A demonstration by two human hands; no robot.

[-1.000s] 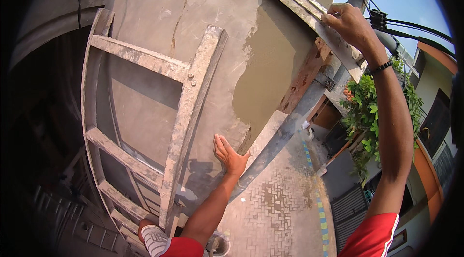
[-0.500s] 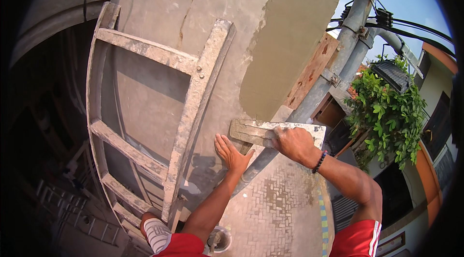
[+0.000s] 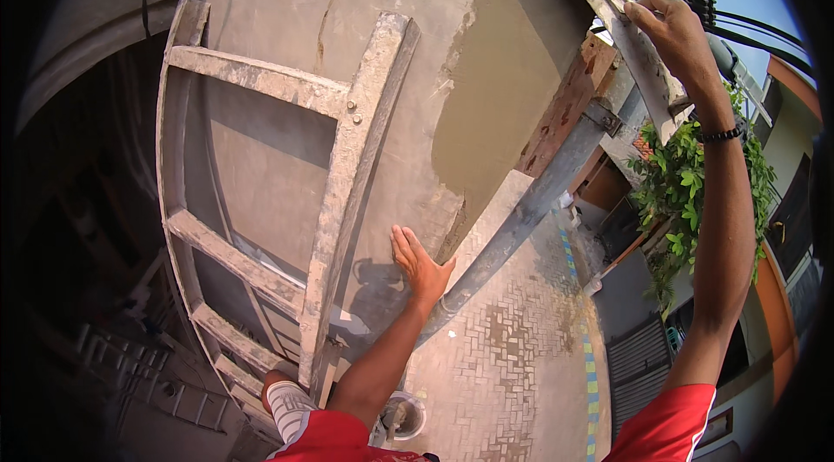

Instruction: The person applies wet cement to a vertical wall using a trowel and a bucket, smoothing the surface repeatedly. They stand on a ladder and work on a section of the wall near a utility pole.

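Observation:
A patch of wet mortar runs down the grey wall, ending in a narrow strip along the wall's edge. High at the upper right, my right hand grips a mortar-stained flat trowel that lies across the top of the patch and the edge beside a wooden board. My left hand rests open, fingers spread, on the wall by the lower end of the fresh mortar, its thumb at the edge.
A mortar-covered ladder stands at the left, a bucket below. A pole with cables runs beside the edge. A paved lane lies far down, with a leafy tree and houses at the right.
My right hand and trowel swung down beside my left hand half a second ago and are now raised to the upper right again. My left hand has stayed on the wall.

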